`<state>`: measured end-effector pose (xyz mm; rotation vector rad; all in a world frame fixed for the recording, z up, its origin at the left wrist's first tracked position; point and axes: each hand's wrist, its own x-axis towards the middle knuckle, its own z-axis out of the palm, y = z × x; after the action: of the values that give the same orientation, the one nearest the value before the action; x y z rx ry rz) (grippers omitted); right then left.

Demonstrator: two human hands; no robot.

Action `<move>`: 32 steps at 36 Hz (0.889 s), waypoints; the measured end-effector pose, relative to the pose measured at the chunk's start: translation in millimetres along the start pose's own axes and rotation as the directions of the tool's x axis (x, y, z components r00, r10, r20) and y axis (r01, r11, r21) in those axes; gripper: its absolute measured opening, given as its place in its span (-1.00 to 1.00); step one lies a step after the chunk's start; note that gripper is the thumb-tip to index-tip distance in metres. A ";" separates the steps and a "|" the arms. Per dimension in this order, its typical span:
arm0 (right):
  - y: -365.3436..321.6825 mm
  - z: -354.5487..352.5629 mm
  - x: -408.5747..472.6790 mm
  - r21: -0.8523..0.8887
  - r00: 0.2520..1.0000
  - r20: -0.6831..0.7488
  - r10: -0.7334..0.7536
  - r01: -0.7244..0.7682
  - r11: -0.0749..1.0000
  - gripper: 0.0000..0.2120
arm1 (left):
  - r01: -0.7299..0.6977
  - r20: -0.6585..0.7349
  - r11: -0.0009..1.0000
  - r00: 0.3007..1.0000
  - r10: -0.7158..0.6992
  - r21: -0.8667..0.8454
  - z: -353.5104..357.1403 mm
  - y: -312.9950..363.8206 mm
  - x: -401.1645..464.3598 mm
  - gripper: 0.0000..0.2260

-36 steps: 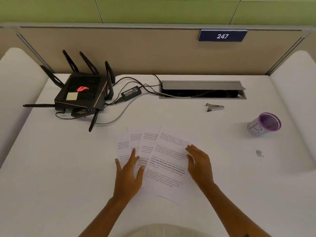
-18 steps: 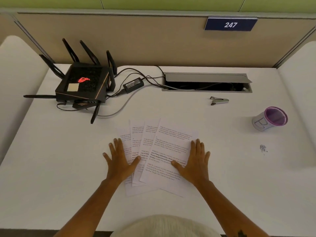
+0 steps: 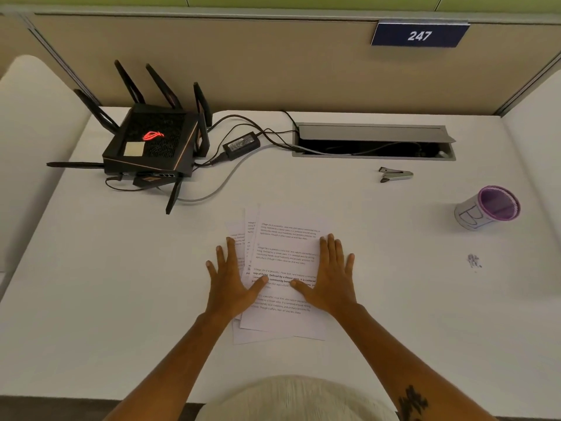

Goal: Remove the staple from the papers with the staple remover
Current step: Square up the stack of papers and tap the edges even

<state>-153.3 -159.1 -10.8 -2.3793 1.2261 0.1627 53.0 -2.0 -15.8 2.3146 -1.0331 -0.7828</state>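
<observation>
white papers (image 3: 285, 259) | black router (image 3: 151, 144) | purple-rimmed cup (image 3: 485, 209)

Bare desk (image 3: 379, 344) lies between the papers (image 3: 285, 268) and the remover (image 3: 396, 174), which sits near the back edge just in front of the open cable slot (image 3: 373, 145). A cup (image 3: 488, 211) and a heap of staples (image 3: 474, 261) stand toward the right edge. The router (image 3: 151, 147), adapter (image 3: 241, 144) and cables (image 3: 230, 177) crowd the back left corner.

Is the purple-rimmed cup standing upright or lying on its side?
Lying on its side. The cup rests on the desk with its purple mouth facing sideways, toward the camera. Its contents cannot be told.
</observation>
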 end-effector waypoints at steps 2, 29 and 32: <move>-4.2 1.9 1.2 0.005 1.000 0.003 -0.012 0.012 1.000 0.27 | -0.014 0.009 1.000 1.000 0.014 -0.004 1.6 3.0 0.2 0.16; -4.0 8.8 1.5 -0.020 0.999 -0.012 -0.031 0.031 0.999 0.27 | -0.011 -0.009 0.999 1.000 0.011 -0.030 -7.4 22.6 29.5 0.10; -3.5 8.5 1.0 -0.014 0.999 -0.012 -0.032 0.032 0.999 0.27 | -0.015 0.028 1.000 0.999 0.014 0.016 -9.7 20.0 34.8 0.10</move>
<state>-149.1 -154.3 -17.5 -2.4139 1.1953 0.1472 68.6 -39.1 -6.8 2.3137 -1.0714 -0.8064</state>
